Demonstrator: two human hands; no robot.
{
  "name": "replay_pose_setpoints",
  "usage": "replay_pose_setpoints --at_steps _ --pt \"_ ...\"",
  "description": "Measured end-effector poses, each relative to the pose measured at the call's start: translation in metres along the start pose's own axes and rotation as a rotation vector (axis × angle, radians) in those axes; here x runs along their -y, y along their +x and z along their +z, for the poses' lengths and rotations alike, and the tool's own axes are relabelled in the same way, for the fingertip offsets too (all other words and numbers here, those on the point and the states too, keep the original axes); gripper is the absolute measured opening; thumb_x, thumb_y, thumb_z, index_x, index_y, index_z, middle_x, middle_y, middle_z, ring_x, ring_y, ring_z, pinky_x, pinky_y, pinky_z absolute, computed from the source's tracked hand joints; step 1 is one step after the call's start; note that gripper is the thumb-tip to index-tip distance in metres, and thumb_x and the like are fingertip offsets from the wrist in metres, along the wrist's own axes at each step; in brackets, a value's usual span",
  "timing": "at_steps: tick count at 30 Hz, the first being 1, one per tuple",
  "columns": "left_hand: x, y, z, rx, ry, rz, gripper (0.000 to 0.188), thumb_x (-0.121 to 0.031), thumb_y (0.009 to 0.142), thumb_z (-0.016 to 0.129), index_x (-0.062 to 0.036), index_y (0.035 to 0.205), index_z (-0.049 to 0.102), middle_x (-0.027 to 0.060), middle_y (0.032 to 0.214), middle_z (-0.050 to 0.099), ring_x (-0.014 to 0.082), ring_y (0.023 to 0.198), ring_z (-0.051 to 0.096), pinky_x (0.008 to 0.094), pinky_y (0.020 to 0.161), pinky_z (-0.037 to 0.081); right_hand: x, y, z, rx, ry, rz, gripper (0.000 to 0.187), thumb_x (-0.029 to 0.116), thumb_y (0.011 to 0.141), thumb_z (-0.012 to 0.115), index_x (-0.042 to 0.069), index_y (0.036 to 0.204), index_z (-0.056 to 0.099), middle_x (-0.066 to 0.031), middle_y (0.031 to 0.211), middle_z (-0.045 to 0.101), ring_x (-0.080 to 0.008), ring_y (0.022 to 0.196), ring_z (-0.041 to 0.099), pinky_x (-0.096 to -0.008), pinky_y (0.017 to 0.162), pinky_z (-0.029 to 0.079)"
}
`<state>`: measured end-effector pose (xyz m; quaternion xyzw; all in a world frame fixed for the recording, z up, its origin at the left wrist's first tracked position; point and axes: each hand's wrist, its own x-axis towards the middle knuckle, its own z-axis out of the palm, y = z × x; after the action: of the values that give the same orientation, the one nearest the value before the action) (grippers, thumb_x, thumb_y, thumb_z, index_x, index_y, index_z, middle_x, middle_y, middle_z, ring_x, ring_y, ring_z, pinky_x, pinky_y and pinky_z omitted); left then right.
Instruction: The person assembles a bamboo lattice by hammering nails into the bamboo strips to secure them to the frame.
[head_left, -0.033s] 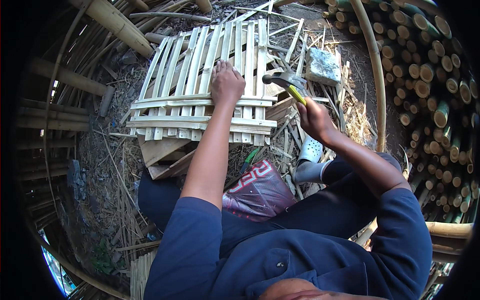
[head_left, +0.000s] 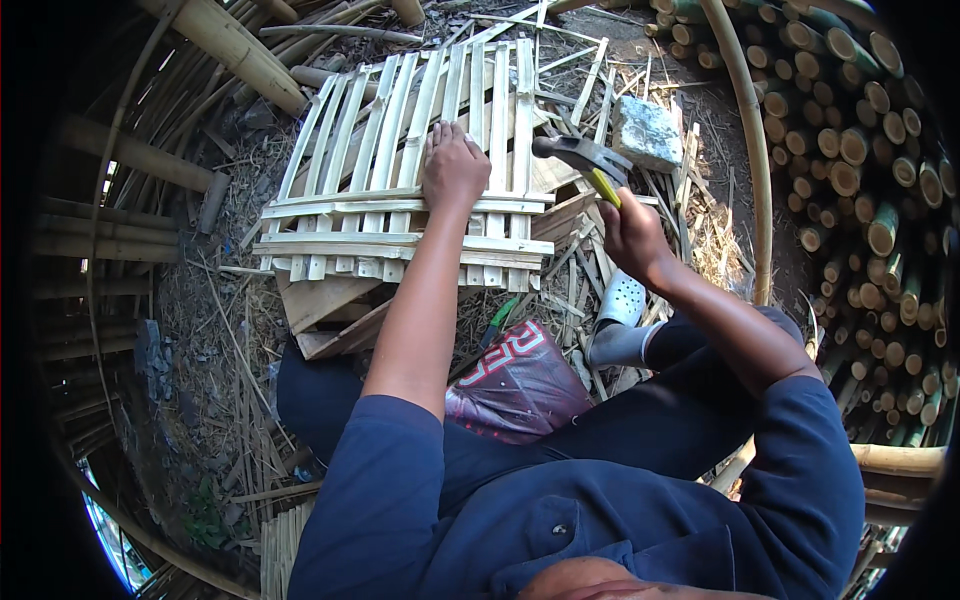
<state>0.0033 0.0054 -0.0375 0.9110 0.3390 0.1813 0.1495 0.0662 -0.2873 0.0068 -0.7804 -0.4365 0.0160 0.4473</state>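
Note:
A panel of pale bamboo slats (head_left: 380,150) lies on the ground in front of me, upright slats crossed by horizontal strips near its lower edge. My left hand (head_left: 455,165) presses flat on the slats near the middle, just above the upper cross strips. My right hand (head_left: 632,232) grips the yellow and black handle of a hammer (head_left: 585,158). The metal hammer head hangs just right of the panel's right edge, a little above it.
A grey stone block (head_left: 648,132) sits right of the hammer. Stacked bamboo poles (head_left: 860,150) fill the right side, thick poles (head_left: 230,45) lie at upper left. Wooden boards (head_left: 325,305) lie under the panel. A red and black bag (head_left: 515,385) rests by my knees.

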Motion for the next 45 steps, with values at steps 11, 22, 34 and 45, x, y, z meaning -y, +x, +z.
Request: replay_pose_setpoints --at_steps 11,22,34,45 --pt "-0.006 0.005 -0.002 0.007 0.021 0.029 0.059 -0.027 0.106 0.033 0.0086 0.152 0.044 0.0229 0.162 0.042 0.0294 0.156 0.033 0.0389 0.131 0.020 -0.012 -0.009 0.003 0.103 -0.085 -0.010 0.010 0.010 0.103 0.060 0.002 0.098 0.056 -0.0242 0.068 0.057 -0.0446 0.060 0.059 -0.0470 0.055 0.045" --pt "-0.004 0.006 -0.002 0.000 0.032 0.023 0.059 -0.026 0.106 0.033 0.0091 0.151 0.045 0.0240 0.161 0.043 0.0305 0.155 0.034 0.0391 0.131 0.020 -0.008 -0.016 0.012 0.080 -0.055 0.063 0.023 0.019 0.105 0.059 0.000 0.094 0.055 -0.0286 0.072 0.060 -0.0531 0.067 0.058 -0.0559 0.059 0.044" --pt "-0.002 0.002 -0.003 0.003 -0.018 0.003 0.059 -0.027 0.106 0.034 0.0086 0.152 0.044 0.0235 0.162 0.041 0.0301 0.155 0.035 0.0384 0.131 0.021 0.005 -0.009 0.013 -0.009 -0.064 -0.028 0.020 0.021 0.103 0.062 0.004 0.097 0.054 -0.0251 0.069 0.060 -0.0490 0.065 0.063 -0.0519 0.052 0.045" --pt "0.001 0.004 0.003 -0.098 -0.079 -0.014 0.055 -0.024 0.105 0.036 0.0096 0.146 0.051 0.0261 0.155 0.050 0.0328 0.151 0.040 0.0401 0.130 0.024 0.010 0.050 0.034 0.243 0.022 0.312 0.045 0.039 0.090 0.083 -0.005 0.088 0.076 -0.0103 0.056 0.059 -0.0125 0.051 0.056 -0.0360 0.051 0.045"
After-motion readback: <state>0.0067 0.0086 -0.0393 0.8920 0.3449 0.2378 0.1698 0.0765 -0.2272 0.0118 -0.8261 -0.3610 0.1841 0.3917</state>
